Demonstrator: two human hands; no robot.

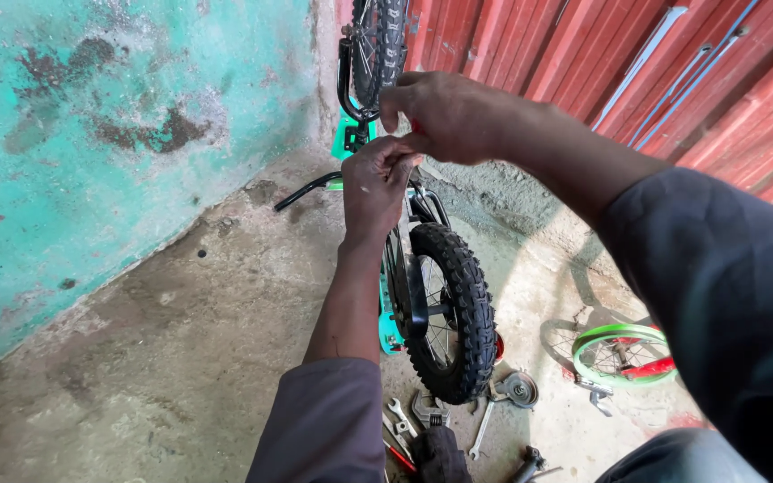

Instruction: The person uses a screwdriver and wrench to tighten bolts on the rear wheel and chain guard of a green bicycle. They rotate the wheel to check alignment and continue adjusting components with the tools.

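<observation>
A small green bicycle [393, 333] stands upside down on the concrete floor, its knobby black tyre [461, 309] nearest me and a second wheel [378, 40] up by the wall. My left hand [374, 183] is closed around a part of the frame above the near wheel. My right hand [445, 114] meets it from the right, fingers pinched on something small with a bit of red showing; what it is cannot be made out. Both hands touch each other over the bike.
Wrenches [413, 413] and other tools lie on the floor below the wheel. A loose green-rimmed wheel [621, 353] lies at right. A teal wall [91, 152] stands left, a red corrugated shutter [637, 63] behind. A black handlebar [306, 190] sticks out left.
</observation>
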